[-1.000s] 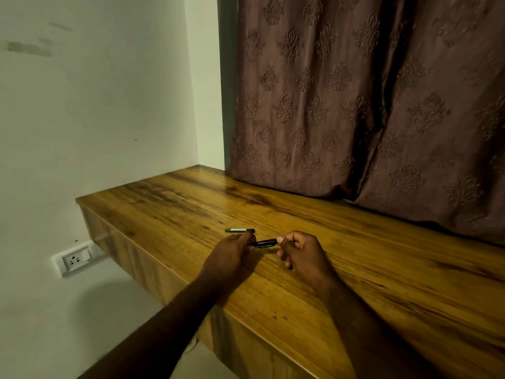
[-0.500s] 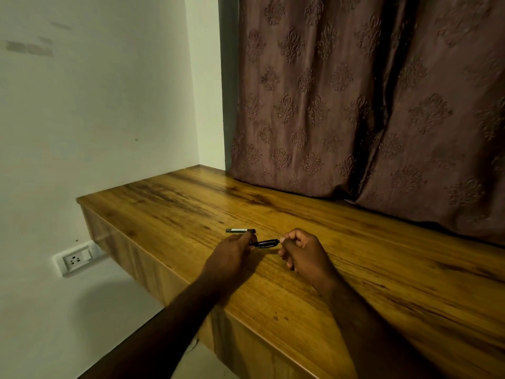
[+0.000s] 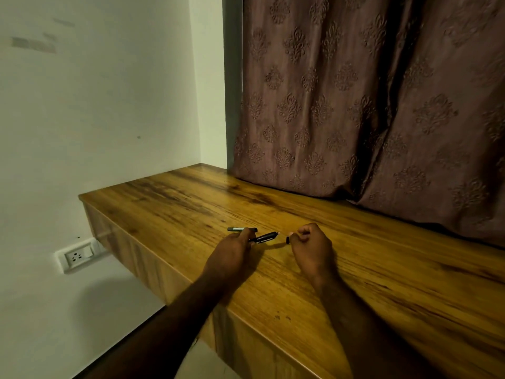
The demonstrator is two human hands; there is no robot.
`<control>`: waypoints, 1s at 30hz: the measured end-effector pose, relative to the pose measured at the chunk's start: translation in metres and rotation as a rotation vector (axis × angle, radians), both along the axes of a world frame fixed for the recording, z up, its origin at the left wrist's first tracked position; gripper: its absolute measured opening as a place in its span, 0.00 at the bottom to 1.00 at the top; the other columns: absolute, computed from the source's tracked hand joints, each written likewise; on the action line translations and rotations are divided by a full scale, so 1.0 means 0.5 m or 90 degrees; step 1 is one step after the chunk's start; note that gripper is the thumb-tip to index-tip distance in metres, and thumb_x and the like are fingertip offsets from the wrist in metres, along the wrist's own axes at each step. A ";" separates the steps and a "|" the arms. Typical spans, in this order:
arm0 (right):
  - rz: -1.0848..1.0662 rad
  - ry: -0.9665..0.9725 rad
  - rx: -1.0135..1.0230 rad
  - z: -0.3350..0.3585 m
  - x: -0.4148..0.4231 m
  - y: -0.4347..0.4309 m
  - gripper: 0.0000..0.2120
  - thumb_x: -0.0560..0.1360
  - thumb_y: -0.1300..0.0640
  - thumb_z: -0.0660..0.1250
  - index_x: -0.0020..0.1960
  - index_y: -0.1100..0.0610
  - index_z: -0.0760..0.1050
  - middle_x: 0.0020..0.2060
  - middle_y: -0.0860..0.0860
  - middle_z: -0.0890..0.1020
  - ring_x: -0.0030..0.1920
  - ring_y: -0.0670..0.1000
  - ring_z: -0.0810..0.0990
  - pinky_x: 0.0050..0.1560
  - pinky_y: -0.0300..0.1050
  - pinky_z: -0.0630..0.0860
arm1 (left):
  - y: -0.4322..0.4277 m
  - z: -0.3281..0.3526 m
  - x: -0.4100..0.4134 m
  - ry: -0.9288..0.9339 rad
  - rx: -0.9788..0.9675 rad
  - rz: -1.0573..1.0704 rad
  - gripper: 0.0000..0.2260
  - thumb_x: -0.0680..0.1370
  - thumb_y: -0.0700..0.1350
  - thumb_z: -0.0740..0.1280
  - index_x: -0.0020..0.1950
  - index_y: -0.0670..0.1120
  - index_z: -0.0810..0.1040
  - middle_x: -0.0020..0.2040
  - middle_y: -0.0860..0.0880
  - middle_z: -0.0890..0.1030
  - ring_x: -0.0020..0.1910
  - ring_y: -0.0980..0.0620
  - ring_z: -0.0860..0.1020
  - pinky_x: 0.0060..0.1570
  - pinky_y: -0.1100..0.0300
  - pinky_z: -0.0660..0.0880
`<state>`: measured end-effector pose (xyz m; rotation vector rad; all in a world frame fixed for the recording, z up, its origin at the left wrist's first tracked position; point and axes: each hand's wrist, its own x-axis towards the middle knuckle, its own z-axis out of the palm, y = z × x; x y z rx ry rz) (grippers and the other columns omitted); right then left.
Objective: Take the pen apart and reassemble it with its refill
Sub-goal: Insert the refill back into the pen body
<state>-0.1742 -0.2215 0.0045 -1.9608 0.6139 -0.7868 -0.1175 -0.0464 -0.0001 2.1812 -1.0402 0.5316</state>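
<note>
My left hand (image 3: 232, 253) pinches the black pen barrel (image 3: 264, 237), which points right and slightly up just above the wooden desk (image 3: 382, 274). A thin refill (image 3: 282, 234) runs from the barrel's open end towards my right hand (image 3: 311, 247). That hand's fingertips are closed on the refill's far end, where a small dark piece (image 3: 287, 240) shows; I cannot tell what the piece is. A separate black pen part with a pale band (image 3: 241, 229) lies flat on the desk just beyond my left hand.
Brown patterned curtains (image 3: 369, 105) hang down to the back of the desk. The desk's left end and front edge (image 3: 153, 258) drop off beside a white wall with a socket (image 3: 78, 255).
My right hand has moved to the right, away from the barrel. A gap has opened between the hands and the refill now shows across it.
</note>
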 end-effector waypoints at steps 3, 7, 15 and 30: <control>0.027 0.086 -0.115 0.000 0.017 0.004 0.23 0.74 0.52 0.69 0.67 0.54 0.71 0.63 0.55 0.77 0.63 0.56 0.76 0.60 0.50 0.75 | -0.003 0.000 0.004 0.009 0.027 0.021 0.12 0.78 0.48 0.62 0.60 0.46 0.72 0.50 0.46 0.80 0.46 0.49 0.77 0.41 0.59 0.71; 0.052 0.175 -0.248 0.000 0.036 0.008 0.25 0.76 0.53 0.67 0.71 0.53 0.68 0.65 0.55 0.75 0.64 0.56 0.74 0.62 0.49 0.74 | -0.003 -0.001 0.009 0.002 0.009 0.026 0.14 0.80 0.50 0.56 0.60 0.44 0.73 0.49 0.44 0.81 0.47 0.46 0.78 0.42 0.58 0.69; 0.033 0.168 -0.260 -0.009 0.050 -0.007 0.09 0.77 0.62 0.64 0.52 0.55 0.82 0.52 0.54 0.82 0.50 0.54 0.80 0.48 0.44 0.76 | -0.001 0.005 -0.002 -0.012 -0.010 0.004 0.19 0.77 0.56 0.53 0.56 0.44 0.73 0.45 0.46 0.80 0.40 0.51 0.75 0.38 0.58 0.69; 0.211 -0.045 0.150 -0.001 -0.006 -0.028 0.11 0.77 0.71 0.61 0.47 0.59 0.79 0.42 0.58 0.83 0.39 0.51 0.81 0.39 0.36 0.79 | -0.005 -0.002 0.010 -0.031 -0.007 0.044 0.13 0.80 0.54 0.59 0.54 0.45 0.73 0.45 0.48 0.81 0.39 0.52 0.75 0.37 0.61 0.68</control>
